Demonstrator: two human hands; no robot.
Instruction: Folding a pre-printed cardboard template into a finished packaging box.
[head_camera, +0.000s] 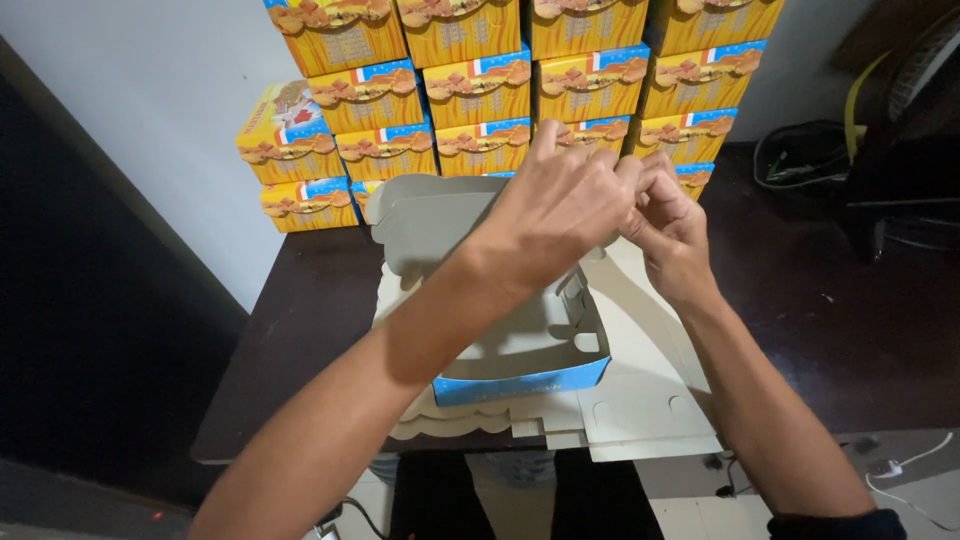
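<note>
The half-folded carton (520, 350) under the hands is plain pale grey-beige on its inside faces and flaps, while its near outer wall shows bright blue with a thin yellow scalloped edge below. The stacked boxes (480, 85) at the far side are golden yellow with orange-brown pictures, each crossed by a blue band carrying small red and white marks. The table (840, 330) is a very dark brown, nearly black. The wall (170, 90) to the far left is pale grey-white. A yellow strap (858, 95) shows at the far right, and a white cable (915, 458) lies near right.
</note>
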